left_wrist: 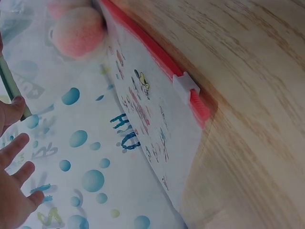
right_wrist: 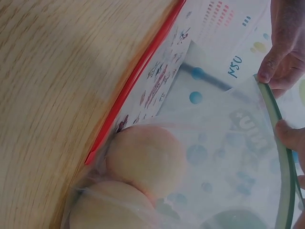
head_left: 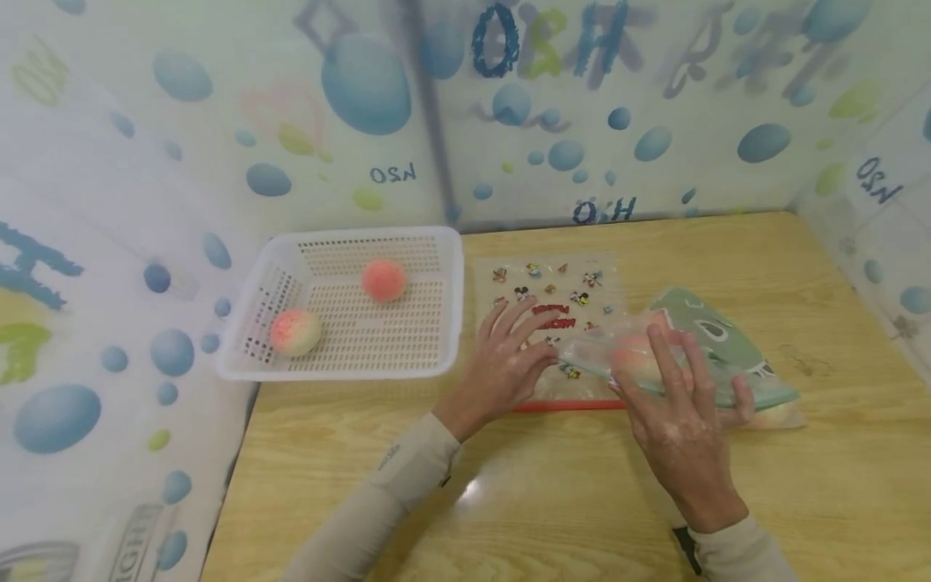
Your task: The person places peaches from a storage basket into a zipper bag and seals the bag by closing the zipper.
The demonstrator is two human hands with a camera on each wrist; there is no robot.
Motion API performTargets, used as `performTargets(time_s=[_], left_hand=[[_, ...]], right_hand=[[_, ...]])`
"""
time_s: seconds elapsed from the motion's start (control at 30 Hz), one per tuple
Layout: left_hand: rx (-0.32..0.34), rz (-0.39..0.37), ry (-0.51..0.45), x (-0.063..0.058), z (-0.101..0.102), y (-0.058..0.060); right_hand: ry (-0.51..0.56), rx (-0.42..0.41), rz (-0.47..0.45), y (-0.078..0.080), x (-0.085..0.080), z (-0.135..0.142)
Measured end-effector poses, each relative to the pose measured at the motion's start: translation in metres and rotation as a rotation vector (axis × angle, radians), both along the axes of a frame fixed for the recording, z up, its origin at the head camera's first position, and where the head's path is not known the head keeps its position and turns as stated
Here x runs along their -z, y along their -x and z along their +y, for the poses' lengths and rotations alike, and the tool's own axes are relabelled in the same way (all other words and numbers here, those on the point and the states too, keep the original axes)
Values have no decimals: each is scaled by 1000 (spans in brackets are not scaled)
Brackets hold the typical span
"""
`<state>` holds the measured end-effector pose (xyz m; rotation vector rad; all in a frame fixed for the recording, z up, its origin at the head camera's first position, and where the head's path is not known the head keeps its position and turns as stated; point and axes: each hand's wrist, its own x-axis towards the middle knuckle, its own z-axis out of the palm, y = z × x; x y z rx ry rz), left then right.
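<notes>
A clear zip bag (head_left: 701,319) with a green printed end and a green zip strip (right_wrist: 284,167) is held slanting over the table. Inside lie pink-and-cream peaches; the right wrist view shows one peach (right_wrist: 145,160) beside another peach (right_wrist: 109,207). My left hand (head_left: 505,364) pinches the strip's left end between thumb and finger. My right hand (head_left: 684,420) holds the strip farther right, thumb on one face and fingers on the other, several of them spread. Flat beneath the bag's left part lies a second clear bag (head_left: 545,279) with cartoon prints and a red zip strip (left_wrist: 152,45).
Left of the hands stands a white plastic basket (head_left: 342,374) with slotted walls. It holds one pink peach (head_left: 384,280) and one paler peach (head_left: 295,332). A white slider (left_wrist: 186,88) sits on the red strip. Walls with blue bubble prints (head_left: 367,85) enclose the wooden table (head_left: 509,501).
</notes>
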<state>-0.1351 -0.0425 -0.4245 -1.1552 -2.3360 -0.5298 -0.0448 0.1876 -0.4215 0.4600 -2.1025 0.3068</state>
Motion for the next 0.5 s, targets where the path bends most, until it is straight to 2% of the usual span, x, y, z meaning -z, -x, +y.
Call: performTargets(time_s=[0.5], left_hand=[[-78,50,52,4,-4,-2]], right_hand=[[56,-39,-37,-2,-1,1]])
